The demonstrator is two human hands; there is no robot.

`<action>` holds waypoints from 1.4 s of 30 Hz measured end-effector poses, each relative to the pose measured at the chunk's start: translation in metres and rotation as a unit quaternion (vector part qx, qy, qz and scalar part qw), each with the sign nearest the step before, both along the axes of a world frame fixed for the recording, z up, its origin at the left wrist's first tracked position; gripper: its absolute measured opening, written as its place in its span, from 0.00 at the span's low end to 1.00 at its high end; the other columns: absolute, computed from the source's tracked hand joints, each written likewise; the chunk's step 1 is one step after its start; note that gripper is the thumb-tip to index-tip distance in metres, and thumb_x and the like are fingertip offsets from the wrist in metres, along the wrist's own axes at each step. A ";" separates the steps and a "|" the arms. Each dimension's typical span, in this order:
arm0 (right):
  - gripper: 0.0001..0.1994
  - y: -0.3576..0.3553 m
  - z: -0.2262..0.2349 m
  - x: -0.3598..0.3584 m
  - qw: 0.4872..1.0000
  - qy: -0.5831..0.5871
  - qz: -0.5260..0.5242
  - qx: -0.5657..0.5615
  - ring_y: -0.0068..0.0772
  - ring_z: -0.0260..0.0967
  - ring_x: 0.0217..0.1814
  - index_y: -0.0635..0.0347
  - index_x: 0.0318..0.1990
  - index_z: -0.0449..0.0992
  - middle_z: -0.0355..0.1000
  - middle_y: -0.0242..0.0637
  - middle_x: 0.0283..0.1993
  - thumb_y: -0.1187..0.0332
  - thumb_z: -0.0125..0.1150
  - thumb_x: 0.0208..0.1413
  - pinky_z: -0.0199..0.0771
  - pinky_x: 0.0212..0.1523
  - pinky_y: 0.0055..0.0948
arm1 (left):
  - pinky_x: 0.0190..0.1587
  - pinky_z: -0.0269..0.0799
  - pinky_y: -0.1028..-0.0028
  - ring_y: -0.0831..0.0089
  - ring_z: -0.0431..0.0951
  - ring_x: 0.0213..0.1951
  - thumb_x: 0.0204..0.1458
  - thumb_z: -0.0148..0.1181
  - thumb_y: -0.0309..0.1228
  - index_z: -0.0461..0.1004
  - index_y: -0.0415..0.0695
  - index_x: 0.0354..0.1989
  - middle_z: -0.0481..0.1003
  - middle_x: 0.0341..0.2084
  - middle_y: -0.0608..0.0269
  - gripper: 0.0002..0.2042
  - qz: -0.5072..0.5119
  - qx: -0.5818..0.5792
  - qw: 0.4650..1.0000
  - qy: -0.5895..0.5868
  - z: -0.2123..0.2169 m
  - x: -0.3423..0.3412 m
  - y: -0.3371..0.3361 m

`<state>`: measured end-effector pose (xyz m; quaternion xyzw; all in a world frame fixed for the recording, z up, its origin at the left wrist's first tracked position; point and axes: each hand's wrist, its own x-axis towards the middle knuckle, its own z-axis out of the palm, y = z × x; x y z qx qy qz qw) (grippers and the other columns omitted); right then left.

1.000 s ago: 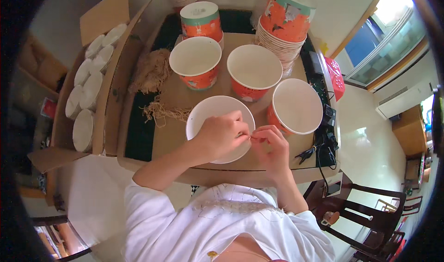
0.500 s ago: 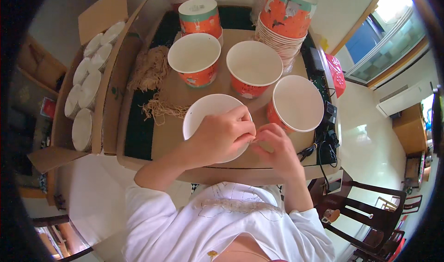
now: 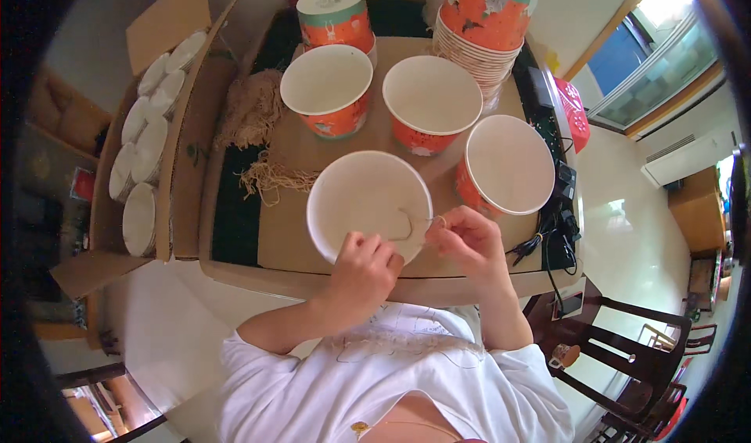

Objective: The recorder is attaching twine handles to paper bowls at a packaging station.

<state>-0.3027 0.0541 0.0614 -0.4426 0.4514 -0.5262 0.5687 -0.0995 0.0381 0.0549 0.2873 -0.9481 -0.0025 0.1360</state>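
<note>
At the worktop's near edge, the left hand (image 3: 361,264) grips the near rim of the white paper bowl (image 3: 368,204) while the right hand (image 3: 469,241) pinches a thin cord (image 3: 407,225) at its rim; steadying the bowl and keeping the cord taut seems wise.

Near bucket (image 3: 368,204) centre table (image 3: 282,247); three buckets (image 3: 430,99) behind; twine pile (image 3: 254,130) left (lids box (image 3: 141,161) farther left).

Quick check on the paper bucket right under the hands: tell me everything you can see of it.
The nearest paper bucket stands upright and empty on the brown tabletop, white inside with a rolled rim. A thin tan cord loops across its near rim. The left hand grips that rim; the right hand pinches the cord beside it.
</note>
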 end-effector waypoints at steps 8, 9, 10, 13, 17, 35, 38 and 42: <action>0.05 0.003 0.031 -0.026 0.979 -0.146 -0.130 -0.058 0.19 0.65 0.29 0.63 0.33 0.72 0.73 0.36 0.32 0.71 0.53 0.59 0.64 0.28 0.16 | 0.51 0.62 0.61 0.68 0.70 0.37 0.41 0.56 0.29 0.76 0.45 0.24 0.70 0.23 0.65 0.04 -0.099 0.005 0.990 -0.098 0.013 0.017 -0.015; 0.06 0.003 0.034 -0.035 0.969 -0.165 -0.159 -0.089 0.20 0.66 0.30 0.63 0.32 0.71 0.72 0.36 0.32 0.71 0.52 0.60 0.64 0.29 0.17 | 0.53 0.62 0.60 0.68 0.70 0.38 0.41 0.56 0.29 0.76 0.46 0.24 0.70 0.23 0.65 0.04 -0.095 -0.015 0.988 -0.121 0.014 0.019 -0.018; 0.05 0.001 0.040 -0.043 0.964 -0.155 -0.166 -0.136 0.24 0.64 0.34 0.61 0.34 0.70 0.69 0.35 0.32 0.70 0.51 0.60 0.63 0.34 0.20 | 0.53 0.62 0.60 0.68 0.70 0.38 0.41 0.56 0.29 0.76 0.46 0.24 0.70 0.23 0.65 0.04 -0.096 -0.017 0.988 -0.121 0.016 0.021 -0.022; 0.07 0.007 0.054 -0.070 0.930 -0.267 -0.186 -0.169 0.25 0.59 0.37 0.58 0.41 0.68 0.63 0.31 0.31 0.65 0.47 0.64 0.62 0.36 0.22 | 0.56 0.60 0.59 0.67 0.71 0.41 0.40 0.56 0.29 0.77 0.46 0.23 0.72 0.24 0.66 0.04 -0.088 -0.022 0.986 -0.139 0.016 0.029 -0.034; 0.08 0.025 0.059 -0.104 0.898 -0.372 -0.132 -0.194 0.19 0.52 0.26 0.58 0.43 0.65 0.57 0.28 0.27 0.66 0.42 0.66 0.59 0.31 0.22 | 0.61 0.58 0.55 0.65 0.70 0.48 0.39 0.55 0.27 0.75 0.43 0.21 0.72 0.27 0.63 0.03 -0.104 -0.029 0.986 -0.128 0.019 0.037 -0.054; 0.05 0.016 0.011 -0.050 0.989 0.067 -0.129 -0.007 0.07 0.56 0.25 0.64 0.34 0.76 0.70 0.22 0.28 0.73 0.54 0.58 0.51 0.23 0.11 | 0.63 0.54 0.55 0.61 0.54 0.65 0.44 0.56 0.27 0.67 0.47 0.55 0.62 0.58 0.55 0.24 -0.004 -0.141 0.978 -0.152 0.040 0.044 -0.085; 0.05 0.010 0.017 -0.037 0.992 0.084 -0.088 -0.026 0.10 0.62 0.31 0.66 0.36 0.76 0.72 0.24 0.30 0.74 0.55 0.58 0.60 0.29 0.13 | 0.54 0.65 0.62 0.60 0.70 0.50 0.44 0.57 0.24 0.75 0.45 0.47 0.71 0.45 0.57 0.18 -0.016 -0.043 0.997 0.064 0.057 0.009 -0.067; 0.06 0.002 0.018 -0.027 0.992 0.116 -0.028 -0.050 0.13 0.64 0.34 0.66 0.40 0.76 0.73 0.26 0.32 0.74 0.55 0.59 0.64 0.34 0.14 | 0.47 0.70 0.66 0.62 0.73 0.44 0.42 0.62 0.23 0.76 0.44 0.43 0.73 0.39 0.58 0.16 -0.097 0.111 0.959 0.244 0.067 -0.037 -0.054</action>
